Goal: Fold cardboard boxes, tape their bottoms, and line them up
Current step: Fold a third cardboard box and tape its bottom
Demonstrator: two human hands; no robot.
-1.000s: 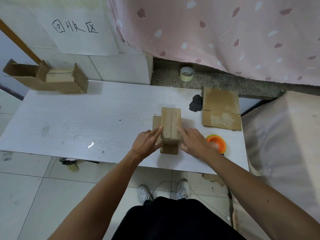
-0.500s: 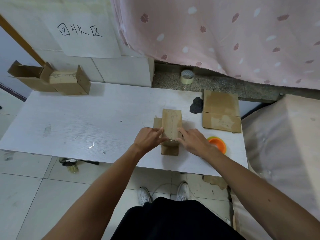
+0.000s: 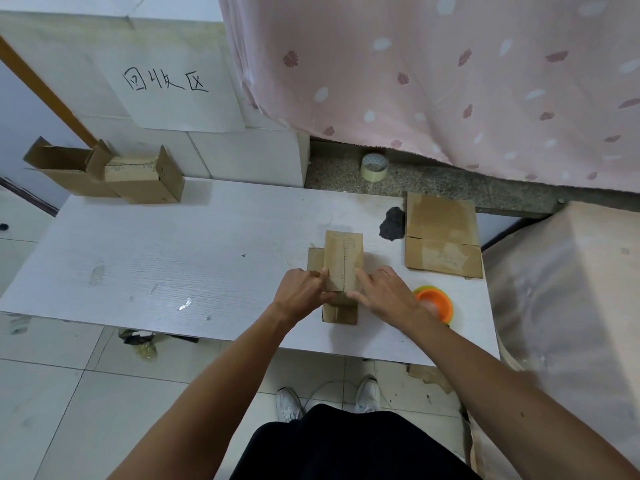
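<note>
Pressing down the flaps, both hands work on the small box (image 3: pixel 344 258), which sits near the front edge of the white table (image 3: pixel 173 254). The left hand (image 3: pixel 303 292) curls round its left side. The right hand (image 3: pixel 386 292) lies on it with fingers flat. The box looks light and stiff, but bendy at the folds, so its sides seem the best place to hold. The orange tape roll (image 3: pixel 436 303) is just beside the right hand.
</note>
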